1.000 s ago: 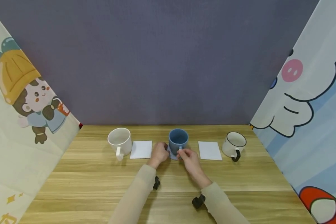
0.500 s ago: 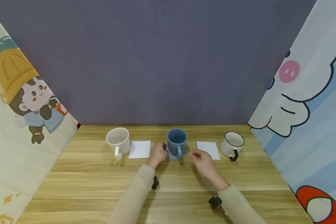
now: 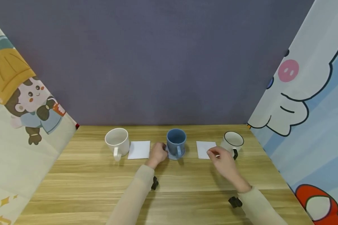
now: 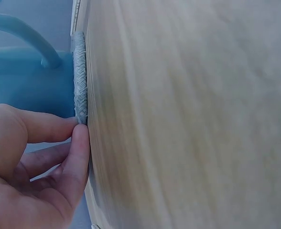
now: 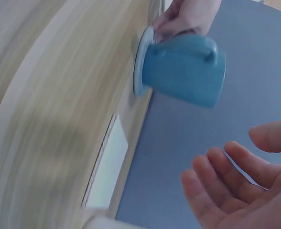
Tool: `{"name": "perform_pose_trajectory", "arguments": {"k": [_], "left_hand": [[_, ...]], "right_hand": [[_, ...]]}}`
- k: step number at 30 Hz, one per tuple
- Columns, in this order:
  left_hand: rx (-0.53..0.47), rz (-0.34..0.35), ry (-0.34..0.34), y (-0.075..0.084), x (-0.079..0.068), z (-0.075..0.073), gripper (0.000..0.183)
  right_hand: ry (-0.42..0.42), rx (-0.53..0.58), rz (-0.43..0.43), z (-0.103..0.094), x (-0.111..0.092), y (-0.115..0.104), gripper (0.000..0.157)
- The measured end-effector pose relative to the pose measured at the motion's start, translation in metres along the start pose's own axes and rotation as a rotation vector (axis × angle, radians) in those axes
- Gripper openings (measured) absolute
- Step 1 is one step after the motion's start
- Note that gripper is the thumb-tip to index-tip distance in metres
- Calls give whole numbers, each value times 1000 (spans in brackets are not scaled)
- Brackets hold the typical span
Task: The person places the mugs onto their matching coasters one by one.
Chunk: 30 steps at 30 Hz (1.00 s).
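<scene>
A blue mug point(image 3: 172, 146) stands upright on a round, woven light-blue coaster point(image 4: 80, 78) in the middle of the table. My left hand point(image 3: 158, 154) pinches the coaster's left edge between thumb and finger, as the left wrist view shows up close. To the right of the mug, my right hand point(image 3: 224, 162) is in the air with its fingers loosely bent and holding nothing. It covers part of a white square card point(image 3: 203, 148) and of a white mug with a black rim and handle point(image 3: 228, 144).
On the left stands a plain white mug point(image 3: 122, 148), with another white square card point(image 3: 139, 150) beside it. The wooden table point(image 3: 174, 200) ends at a grey back panel point(image 3: 163, 62). Printed curtains point(image 3: 321, 134) flank both sides.
My right hand has let go of the blue mug's handle and moved right, toward the black-rimmed mug. The left hand stays at the coaster. The head view has shifted slightly.
</scene>
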<state>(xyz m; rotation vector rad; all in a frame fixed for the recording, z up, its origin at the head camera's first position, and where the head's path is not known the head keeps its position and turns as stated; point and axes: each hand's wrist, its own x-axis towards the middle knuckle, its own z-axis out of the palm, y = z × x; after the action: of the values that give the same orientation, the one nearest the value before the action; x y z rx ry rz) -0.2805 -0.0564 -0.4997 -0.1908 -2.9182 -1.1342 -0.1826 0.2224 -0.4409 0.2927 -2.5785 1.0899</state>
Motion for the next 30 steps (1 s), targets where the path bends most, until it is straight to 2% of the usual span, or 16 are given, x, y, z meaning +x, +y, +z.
{"name": "perform_pose_trajectory", "arguments": {"k": [16, 23, 30], "left_hand": [[-1, 7, 12, 2, -2, -2, 21], [4, 8, 14, 2, -2, -2, 20], [0, -12, -2, 3, -1, -2, 22]], "right_hand": [[163, -32, 3, -50, -7, 27, 14], [166, -60, 107, -66, -11, 41, 26], [179, -72, 181, -70, -15, 58, 31]]}}
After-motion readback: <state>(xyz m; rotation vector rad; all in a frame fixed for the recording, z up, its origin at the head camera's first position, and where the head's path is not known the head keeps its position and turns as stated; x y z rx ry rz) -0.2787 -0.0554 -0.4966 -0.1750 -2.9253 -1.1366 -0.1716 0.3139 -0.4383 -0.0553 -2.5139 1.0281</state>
